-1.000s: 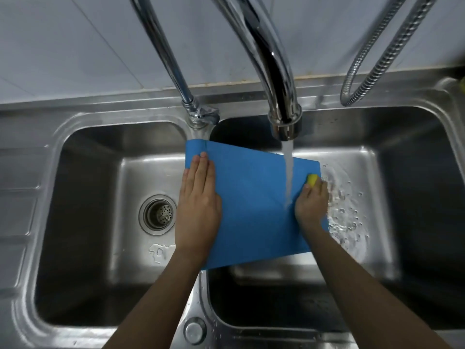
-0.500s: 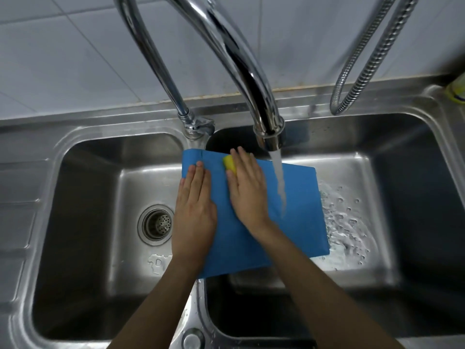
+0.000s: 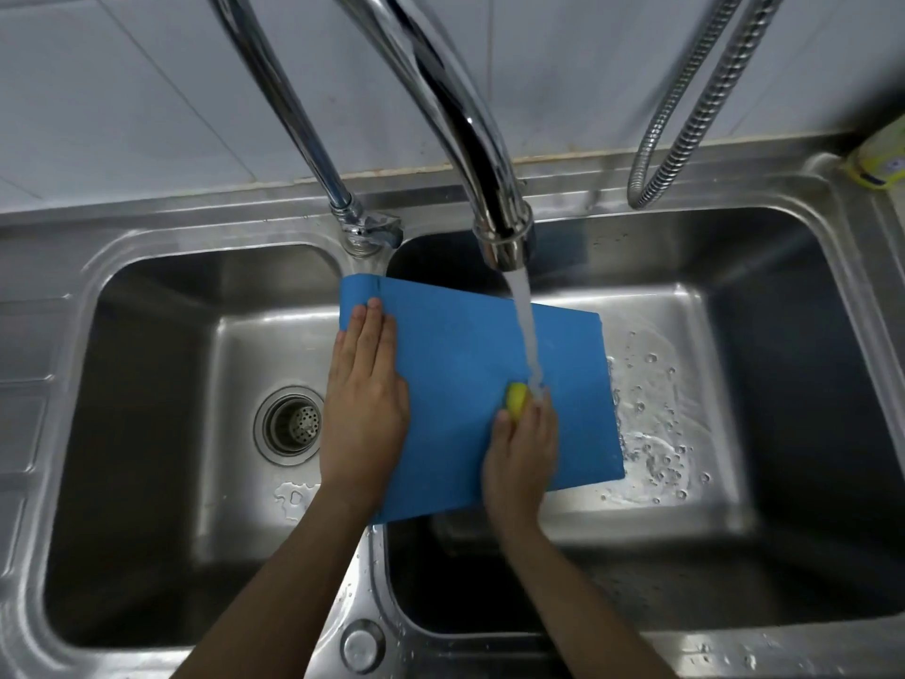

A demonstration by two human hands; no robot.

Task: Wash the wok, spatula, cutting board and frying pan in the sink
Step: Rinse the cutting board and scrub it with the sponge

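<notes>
Over the divider between the two basins of a steel sink (image 3: 161,223), a blue board (image 3: 455,365) lies slanted, its far left corner near the tap base (image 3: 365,232) and its right part reaching out above the right basin. The left hand (image 3: 365,404) lies flat on the board's left edge, fingers straight and together, pressing down. The right hand (image 3: 521,458) curls its fingers round a yellow sponge (image 3: 516,399) and holds it against the board's middle right. Water (image 3: 526,330) runs from the spout (image 3: 470,139) and lands on the board just at the sponge and the right fingertips. Drops and a thin sheet of water cover the right basin floor beside the board. The left basin shows a round drain (image 3: 291,425) with a small puddle near it. A metal hose (image 3: 685,115) hangs at the back right, and a yellow bottle (image 3: 879,159) sits at the far right rim. Wok, spatula and pan are out of view.
</notes>
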